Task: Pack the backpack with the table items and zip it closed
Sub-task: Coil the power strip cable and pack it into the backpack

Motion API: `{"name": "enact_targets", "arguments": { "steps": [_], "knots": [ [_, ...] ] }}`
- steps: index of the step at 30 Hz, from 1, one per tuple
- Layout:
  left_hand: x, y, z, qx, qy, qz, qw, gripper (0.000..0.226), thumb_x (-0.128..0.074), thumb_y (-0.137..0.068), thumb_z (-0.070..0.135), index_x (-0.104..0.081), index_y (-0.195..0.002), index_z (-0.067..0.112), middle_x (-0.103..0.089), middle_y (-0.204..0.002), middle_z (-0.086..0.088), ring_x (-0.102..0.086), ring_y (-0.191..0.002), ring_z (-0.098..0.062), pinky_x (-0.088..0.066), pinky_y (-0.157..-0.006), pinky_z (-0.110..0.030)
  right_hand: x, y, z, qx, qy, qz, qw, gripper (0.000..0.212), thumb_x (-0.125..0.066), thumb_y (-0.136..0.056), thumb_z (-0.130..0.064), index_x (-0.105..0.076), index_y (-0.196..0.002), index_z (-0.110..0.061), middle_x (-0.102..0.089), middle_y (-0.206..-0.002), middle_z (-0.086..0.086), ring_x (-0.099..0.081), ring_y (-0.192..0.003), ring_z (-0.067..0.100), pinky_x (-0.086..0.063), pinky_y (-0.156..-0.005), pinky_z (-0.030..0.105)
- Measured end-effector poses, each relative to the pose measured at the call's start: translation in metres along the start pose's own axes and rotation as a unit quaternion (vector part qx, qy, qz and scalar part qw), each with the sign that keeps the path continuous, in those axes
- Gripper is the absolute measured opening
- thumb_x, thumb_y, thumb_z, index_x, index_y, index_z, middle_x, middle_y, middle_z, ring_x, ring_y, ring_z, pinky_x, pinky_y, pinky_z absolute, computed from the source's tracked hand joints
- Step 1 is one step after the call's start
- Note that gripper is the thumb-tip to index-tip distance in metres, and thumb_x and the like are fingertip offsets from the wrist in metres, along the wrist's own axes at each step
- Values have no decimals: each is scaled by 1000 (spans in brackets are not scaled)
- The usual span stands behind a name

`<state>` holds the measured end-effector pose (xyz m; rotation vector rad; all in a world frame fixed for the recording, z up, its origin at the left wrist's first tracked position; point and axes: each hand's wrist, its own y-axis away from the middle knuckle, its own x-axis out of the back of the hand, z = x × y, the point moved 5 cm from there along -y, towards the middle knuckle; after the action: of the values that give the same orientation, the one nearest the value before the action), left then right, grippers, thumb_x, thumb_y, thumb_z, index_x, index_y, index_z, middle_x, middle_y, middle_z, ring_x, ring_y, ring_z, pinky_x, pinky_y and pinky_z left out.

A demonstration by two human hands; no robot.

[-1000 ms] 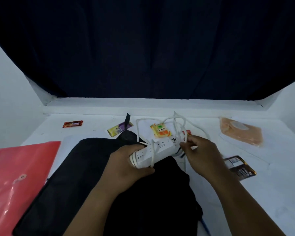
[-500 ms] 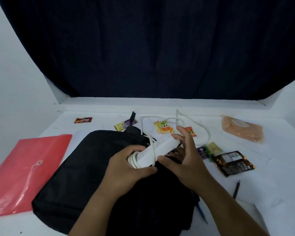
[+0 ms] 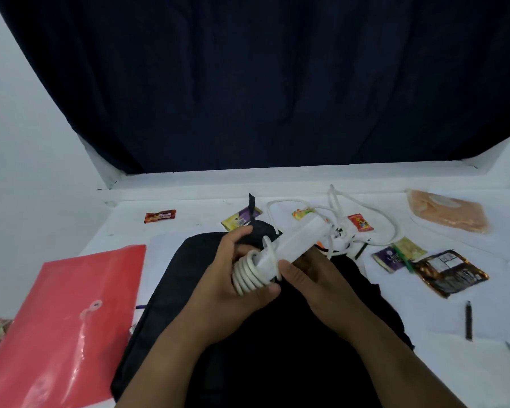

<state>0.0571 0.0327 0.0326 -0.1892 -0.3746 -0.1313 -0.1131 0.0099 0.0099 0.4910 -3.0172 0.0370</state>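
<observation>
The person is winding the white cord (image 3: 365, 213) around the power strip (image 3: 295, 242), so the step in hand looks like tidying this item before it goes into the backpack (image 3: 262, 334). The left hand (image 3: 236, 278) is gripping the near end of the strip, fingers curled round the coils already wrapped there. The right hand (image 3: 315, 278) is holding the strip from below beside them, thumb pressed against its side. The strip is hovering tilted over the backpack, which is lying in the middle of the table (image 3: 454, 313), towards its near edge.

A good length of cord is trailing loose towards the far edge, looping among small snack packets (image 3: 360, 222). The next move probably calls for drawing that slack in without dragging packets along, then finding the bag's opening, which I cannot make out.

A red folder (image 3: 62, 319) is lying at the left edge, a brown wrapper (image 3: 451, 275) and a pen (image 3: 468, 320) to the right, a pale pouch (image 3: 448, 214) near the far right corner. A dark curtain (image 3: 262, 83) is hanging behind the table.
</observation>
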Motion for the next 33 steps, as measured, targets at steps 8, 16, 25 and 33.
{"name": "enact_targets", "arguments": {
  "steps": [8, 16, 25, 33],
  "knots": [
    [14, -3, -19, -16, -46, 2, 999, 64, -76, -81, 47, -47, -138, 50, -57, -129, 16, -55, -121, -4, -49, -104, -36, -12, -5, -9, 65, 375, 131, 915, 56, -22, -88, -83, -60, -75, -42, -65, -76, -20, -59, -91, -1, -34, -102, 51],
    [2, -2, -19, -18, -39, -9, 999, 63, -75, -75, 57, -49, -129, 39, -59, -122, 19, -59, -113, -8, -51, -89, -22, -3, 1, -2, 16, 207, 57, 976, 53, -52, -82, -76, -71, -105, -32, -73, -95, -19, -67, -91, -4, -56, -85, 35],
    [-3, 0, -19, 129, 256, 6, 958, 44, -75, -79, 44, -68, -112, 16, -68, -108, -13, -65, -92, -21, -52, -77, -33, 6, 8, -7, 128, 176, 16, 976, 55, -49, -89, -70, -68, -118, -26, -72, -107, -17, -65, -103, -6, -52, -86, 17],
    [-18, 8, -20, 190, 258, -62, 945, 55, -81, -75, 45, -71, -111, 4, -72, -103, -18, -60, -91, -35, -37, -79, -52, 10, 14, 1, 174, 171, 2, 970, 41, -63, -91, -47, -73, -114, -14, -74, -107, -12, -67, -104, 0, -54, -88, 22]
  ]
}}
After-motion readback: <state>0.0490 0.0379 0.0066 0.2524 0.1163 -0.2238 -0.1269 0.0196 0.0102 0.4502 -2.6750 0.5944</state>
